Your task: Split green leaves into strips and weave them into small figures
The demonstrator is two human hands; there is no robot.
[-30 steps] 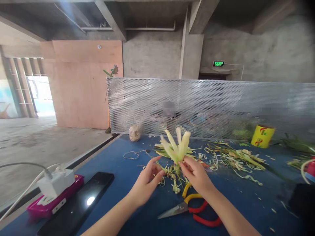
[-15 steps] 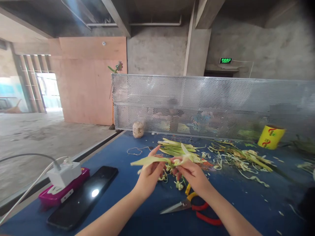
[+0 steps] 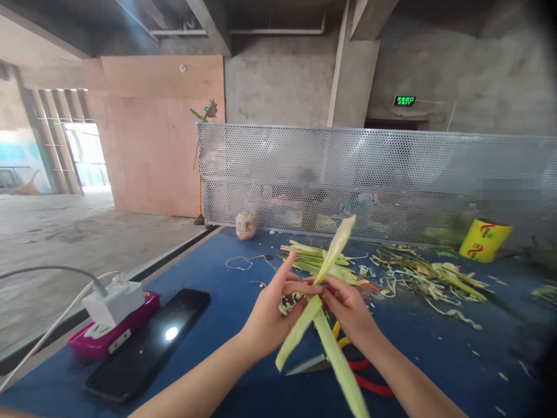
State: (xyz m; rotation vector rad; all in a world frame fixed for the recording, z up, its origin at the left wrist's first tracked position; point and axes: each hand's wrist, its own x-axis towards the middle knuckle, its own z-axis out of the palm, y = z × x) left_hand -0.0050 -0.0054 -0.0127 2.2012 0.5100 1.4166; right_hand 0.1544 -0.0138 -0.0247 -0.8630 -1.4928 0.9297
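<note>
Both my hands are raised over a blue table (image 3: pixel 435 354), pinching a bunch of pale green leaf strips (image 3: pixel 324 302) where the strips cross. My left hand (image 3: pixel 272 310) grips the strips from the left with thumb and fingers closed on them. My right hand (image 3: pixel 348 307) pinches the same spot from the right. One strip points up and away; two longer ones hang down towards me. Scissors with red and yellow handles (image 3: pixel 352 363) lie on the table under my right wrist, partly hidden.
A heap of cut leaf strips and scraps (image 3: pixel 391 273) lies behind my hands. A black phone (image 3: pixel 150 345), a pink case with a white charger (image 3: pixel 111 316) sit at the left. A yellow tape roll (image 3: pixel 485 239) and a perforated metal screen (image 3: pixel 374 180) stand at the back.
The strips were fanned upright, then laid sideways between my hands, and now stand crossed with long ends hanging down. My left hand has closed on them.
</note>
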